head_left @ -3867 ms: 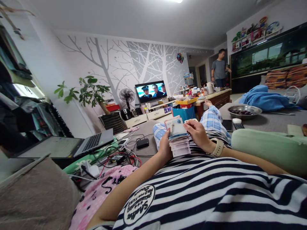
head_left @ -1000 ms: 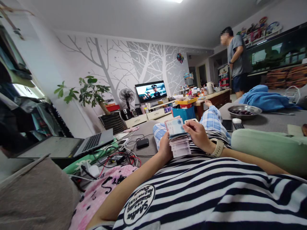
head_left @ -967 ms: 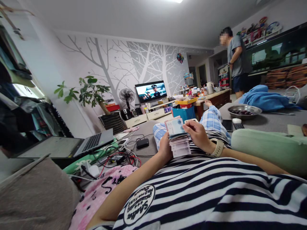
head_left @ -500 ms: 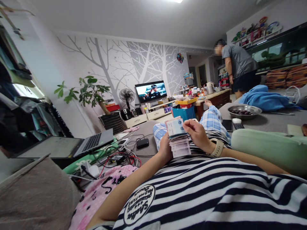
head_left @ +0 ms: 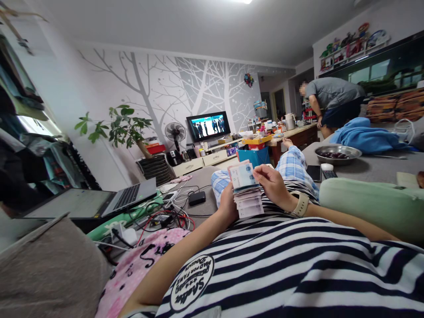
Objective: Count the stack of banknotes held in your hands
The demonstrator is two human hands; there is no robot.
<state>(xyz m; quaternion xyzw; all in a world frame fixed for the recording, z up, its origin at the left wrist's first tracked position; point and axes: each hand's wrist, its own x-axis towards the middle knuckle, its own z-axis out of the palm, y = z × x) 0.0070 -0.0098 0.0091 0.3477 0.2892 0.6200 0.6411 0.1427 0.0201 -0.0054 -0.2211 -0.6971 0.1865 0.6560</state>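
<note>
The left hand point(head_left: 228, 204) gripped one wad of banknotes point(head_left: 247, 199) from behind, held over the lap, while the right hand point(head_left: 274, 185) pinched the top notes between thumb and fingers. Farther out sat one laptop point(head_left: 99, 202) to the left and one metal bowl point(head_left: 338, 154) to the right. Beyond them one television point(head_left: 208, 126) played and one other person point(head_left: 331, 98) bent forward.

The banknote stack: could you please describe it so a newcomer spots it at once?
Start at the striped shirt in the foreground. Just beyond it, the left hand and right hand hold the banknote stack. Unlike the cables nearby, it is fanned pink and blue paper.
</note>
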